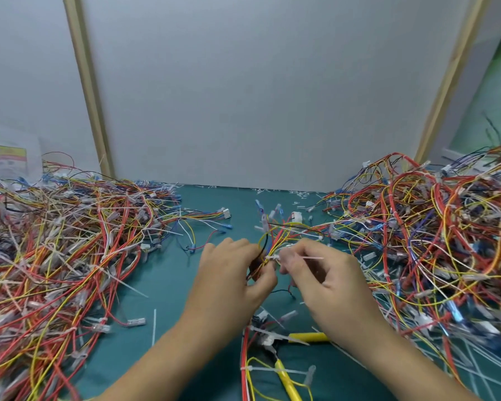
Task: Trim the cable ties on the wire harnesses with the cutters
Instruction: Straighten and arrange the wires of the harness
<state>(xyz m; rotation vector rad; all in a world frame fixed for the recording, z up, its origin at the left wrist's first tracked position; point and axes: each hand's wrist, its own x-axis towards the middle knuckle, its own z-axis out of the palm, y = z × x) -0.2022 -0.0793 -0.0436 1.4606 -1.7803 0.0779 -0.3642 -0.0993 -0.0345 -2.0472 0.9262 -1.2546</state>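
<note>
**Both hands on one harness, cutters lying on the table**

From my remote seat I see the green table [171, 285] flanked by two big heaps of wire harnesses, the left heap [55, 241] and the right heap [431, 227]. Between them, the left hand [232, 282] grips a small harness [275, 235] held above the table, fingers curled round its wires. The right hand [327, 279] pinches the white cable tie [272, 258] on that bundle, whose tail sticks out to the right. The yellow-handled cutters [310, 337] lie on the table below the hands, untouched.
</note>
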